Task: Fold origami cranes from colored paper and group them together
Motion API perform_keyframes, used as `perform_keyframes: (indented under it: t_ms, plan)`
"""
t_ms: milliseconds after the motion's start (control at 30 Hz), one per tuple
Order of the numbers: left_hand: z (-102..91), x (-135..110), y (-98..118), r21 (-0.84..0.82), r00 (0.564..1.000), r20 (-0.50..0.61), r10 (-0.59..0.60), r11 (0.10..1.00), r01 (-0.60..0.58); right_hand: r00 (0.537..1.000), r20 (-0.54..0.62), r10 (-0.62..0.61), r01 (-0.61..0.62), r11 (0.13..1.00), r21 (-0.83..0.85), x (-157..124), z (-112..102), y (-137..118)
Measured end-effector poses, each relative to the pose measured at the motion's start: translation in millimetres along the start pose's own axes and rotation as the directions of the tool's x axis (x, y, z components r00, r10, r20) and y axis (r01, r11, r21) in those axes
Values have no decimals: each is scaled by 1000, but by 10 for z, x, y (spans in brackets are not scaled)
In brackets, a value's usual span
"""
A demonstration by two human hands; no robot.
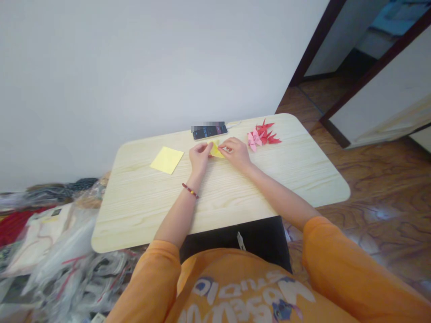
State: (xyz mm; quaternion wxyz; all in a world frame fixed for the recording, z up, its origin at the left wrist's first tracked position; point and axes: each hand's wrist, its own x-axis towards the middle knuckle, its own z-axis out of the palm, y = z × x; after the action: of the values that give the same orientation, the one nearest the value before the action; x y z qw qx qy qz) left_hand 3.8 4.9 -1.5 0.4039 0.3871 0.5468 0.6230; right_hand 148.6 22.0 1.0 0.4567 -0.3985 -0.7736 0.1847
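Orange sweatshirt (242, 287): lettering upside down from here, not clearly legible. Left hand (200, 157), beaded bracelet (190, 190) at wrist, and right hand (235, 153) both pinch folded yellow paper (215, 150) between fingertips, above pale wood-grain table (141, 215). Flat yellow square (166, 160) lies left; phone (209, 130) beyond, screen blurred; red and pink origami cranes (262, 134) right. Patterned wood floor (380, 179) past table.

We are in what looks like a room in a home, not a workplace. We see a low, pale wood-grain table (144, 211) set against a plain white wall (101, 80), a glossy patterned brown floor (380, 179), a doorway with dark frames (318, 40) opening onto another room, and plastic bags (57, 251) heaped on the floor.
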Motion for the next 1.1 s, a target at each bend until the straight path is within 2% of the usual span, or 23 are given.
perform_keyframes:
  t_ms: [133,267,333,467,533,667,800,1100]
  plan:
    - [-32,41,-16,-28,999,10,-33,999,34,993,13,119,-119,973,196,9,13,-22]
    - [-60,56,-5,-9,998,56,-26,1000,27,952,53,302,-299,874,383,37,15,-32]
    - [-68,49,22,3,994,107,-27,1000,27,911,118,395,-401,784,473,55,17,-22]
    - [-73,23,89,3,982,184,-36,999,36,791,288,541,-578,502,644,75,3,-6]
    - [-75,19,107,6,977,208,-38,999,38,764,368,530,-607,397,688,79,-23,-2]
    - [-87,39,104,17,973,224,-55,998,53,720,535,441,-675,272,686,86,-80,27]
    - [-88,50,96,-26,968,231,-95,994,103,703,537,466,-675,199,711,92,-83,61]
    - [-37,25,52,-111,960,270,-77,988,110,697,523,490,-658,149,738,94,-66,38]
